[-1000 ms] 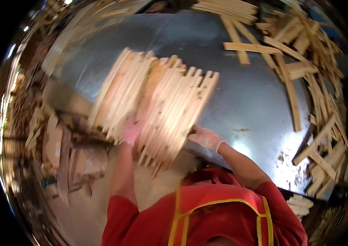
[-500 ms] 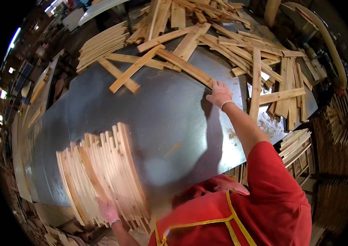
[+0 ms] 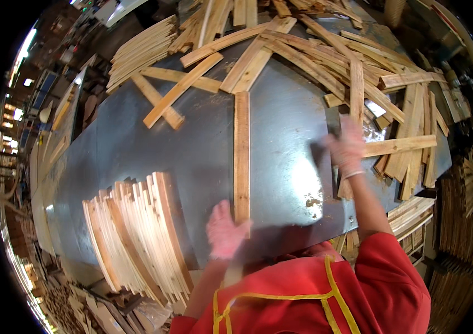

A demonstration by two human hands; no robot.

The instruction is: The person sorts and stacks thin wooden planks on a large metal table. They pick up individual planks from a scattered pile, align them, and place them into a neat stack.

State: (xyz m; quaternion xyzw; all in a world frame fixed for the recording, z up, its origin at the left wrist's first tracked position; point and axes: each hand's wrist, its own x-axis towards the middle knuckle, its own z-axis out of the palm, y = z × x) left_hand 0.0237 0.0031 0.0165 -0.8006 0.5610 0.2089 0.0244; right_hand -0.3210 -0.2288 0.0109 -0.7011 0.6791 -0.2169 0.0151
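Note:
A single wooden slat (image 3: pixel 242 150) lies lengthwise on the grey metal tabletop (image 3: pixel 281 167). Beside its near end is my left hand (image 3: pixel 225 231), gloved and somewhat blurred. Its fingers are spread and the thumb reaches over the slat's edge. My right hand (image 3: pixel 348 147), also in a thin glove, is over another long slat (image 3: pixel 356 92) at the front of the right-hand heap; its thumb and fingers are apart, and I cannot tell how firmly it touches. To the left of my left hand, a row of slats (image 3: pixel 136 228) stands packed side by side.
Loose slats (image 3: pixel 314 61) lie in a jumbled heap across the far and right side. Two crossed slats (image 3: pixel 172 103) rest at the far left, near a neat stack (image 3: pixel 142 53). More stacked wood (image 3: pixel 462 239) stands beyond the table's right edge.
My left hand has left the packed row and moved right. The slat my right hand touched has swung round toward me. My right hand has moved right to another slat.

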